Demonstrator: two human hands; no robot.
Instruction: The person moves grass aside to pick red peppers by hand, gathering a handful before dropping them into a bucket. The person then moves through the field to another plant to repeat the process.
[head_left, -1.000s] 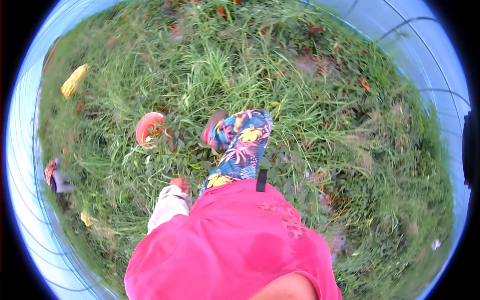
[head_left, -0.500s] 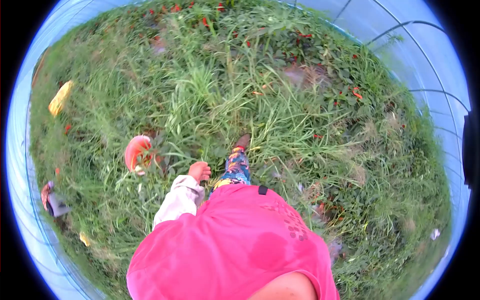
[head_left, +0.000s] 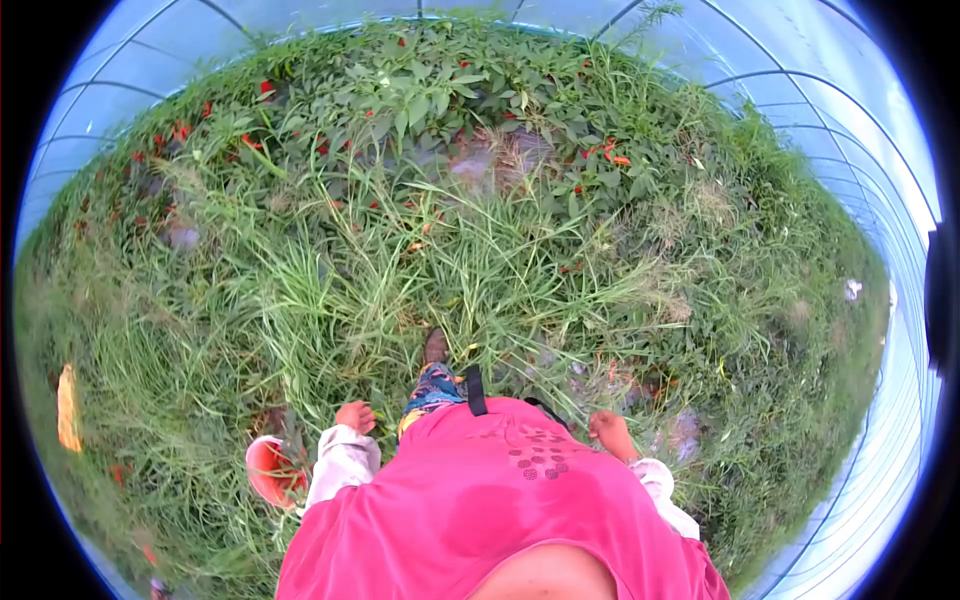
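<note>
My left hand [head_left: 356, 417] hangs in front of my body with its fingers loosely bent and apart, and nothing shows in it. Close by, to its lower left, a red bucket [head_left: 252, 458] stands tilted in the grass, with red contents partly visible inside. On the other side, my right hand [head_left: 610, 434] is held beside my waist. Its fingers are curled in, and I see no object in them. Both hands are above the weeds and apart from the bucket.
Tall grass [head_left: 310, 285] and leafy pepper plants [head_left: 420, 100] with red peppers [head_left: 618, 158] spread ahead. A yellow sack [head_left: 68, 408] lies at the far left. My shoe [head_left: 436, 346] is in the grass. Blue netting [head_left: 780, 100] on hoops surrounds the plot.
My view has swung to the left, and the bucket and yellow sack now sit lower in it. My right hand has come into sight. The person at the left edge is mostly out of view.
</note>
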